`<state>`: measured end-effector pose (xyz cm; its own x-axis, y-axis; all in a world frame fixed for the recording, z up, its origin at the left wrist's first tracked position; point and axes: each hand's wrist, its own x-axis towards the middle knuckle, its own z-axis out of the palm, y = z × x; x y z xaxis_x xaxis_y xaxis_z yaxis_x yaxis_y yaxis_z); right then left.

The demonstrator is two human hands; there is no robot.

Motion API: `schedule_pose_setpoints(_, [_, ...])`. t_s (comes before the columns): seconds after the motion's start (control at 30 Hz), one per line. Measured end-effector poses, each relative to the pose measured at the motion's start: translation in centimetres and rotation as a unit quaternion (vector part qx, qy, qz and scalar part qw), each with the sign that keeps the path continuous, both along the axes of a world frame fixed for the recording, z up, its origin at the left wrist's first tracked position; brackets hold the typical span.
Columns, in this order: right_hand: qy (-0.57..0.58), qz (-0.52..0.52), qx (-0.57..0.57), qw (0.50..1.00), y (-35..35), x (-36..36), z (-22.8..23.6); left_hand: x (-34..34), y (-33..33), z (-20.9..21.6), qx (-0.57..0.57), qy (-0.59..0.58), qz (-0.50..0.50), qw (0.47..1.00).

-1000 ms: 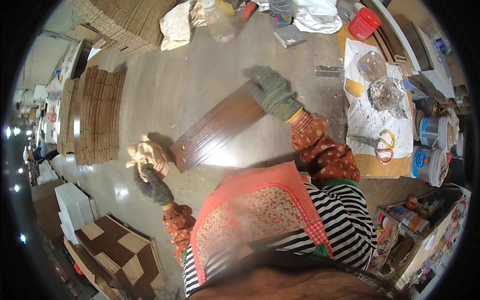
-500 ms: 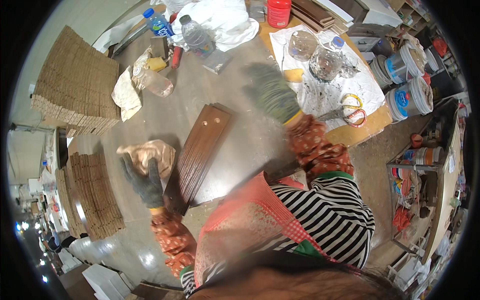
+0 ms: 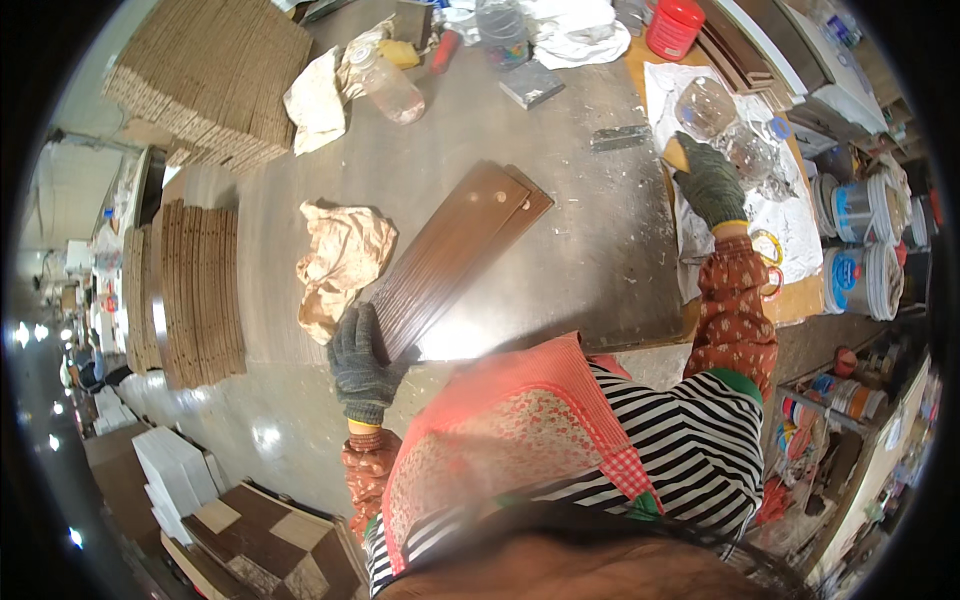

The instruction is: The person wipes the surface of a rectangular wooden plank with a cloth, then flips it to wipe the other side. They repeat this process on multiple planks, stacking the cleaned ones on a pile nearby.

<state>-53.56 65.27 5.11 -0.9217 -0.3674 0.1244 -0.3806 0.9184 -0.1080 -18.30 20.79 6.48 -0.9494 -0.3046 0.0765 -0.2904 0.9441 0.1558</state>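
My left hand (image 3: 362,365), in a dark grey knit glove, lies at the near end of two overlapping brown wood-grain boards (image 3: 455,250). Its fingers are stretched out over the board's corner and the lower edge of a crumpled tan cloth (image 3: 345,255). The boards lie slantwise on the table, with round pale marks near their far end. Off to the right, my right hand (image 3: 712,185), gloved alike, has its fingers closed on a yellow sponge (image 3: 676,155) at the edge of a stained white cloth (image 3: 690,225). My right palm is hidden.
Stacked brown panels (image 3: 205,85) rise at the far left, with more panels (image 3: 200,295) nearer. A clear bottle (image 3: 388,88), grey block (image 3: 531,86) and red jar (image 3: 676,28) stand toward the back. Scissors (image 3: 768,248) lie by my right forearm; buckets (image 3: 862,283) stand beyond the table.
My right hand has swung rightward from over the table and closed on the sponge. My left hand has slid off the cloth's middle to the boards' near end. The whole view has shifted.
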Motion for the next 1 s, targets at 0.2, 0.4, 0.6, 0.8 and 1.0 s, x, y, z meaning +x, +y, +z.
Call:
schedule_pose_setpoints(0.2, [0.095, -0.003, -0.179, 0.979, -4.3, 4.3, 2.7, 0.4, -1.0, -0.6, -0.03, 0.047, -0.067, 0.996])
schedule_pose_setpoints(0.4, [0.025, 0.127, -0.289, 0.949, -13.5, 11.4, 0.9, -1.0, -1.4, -0.7, 0.041, 0.071, -0.103, 0.991])
schedule_pose_setpoints(0.6, [0.027, 0.203, -0.184, 0.961, -19.2, 18.2, 1.3, -1.2, -5.4, -2.3, 0.189, 0.192, -0.181, 0.946])
schedule_pose_setpoints(0.8, [0.071, 0.375, -0.186, 0.905, -26.8, 27.9, -1.0, -0.6, -7.1, -4.7, 0.318, 0.157, -0.135, 0.925])
schedule_pose_setpoints(1.0, [0.059, 0.418, -0.067, 0.904, -30.7, 31.5, -0.1, -0.8, -7.5, -4.5, 0.241, 0.2, -0.23, 0.922])
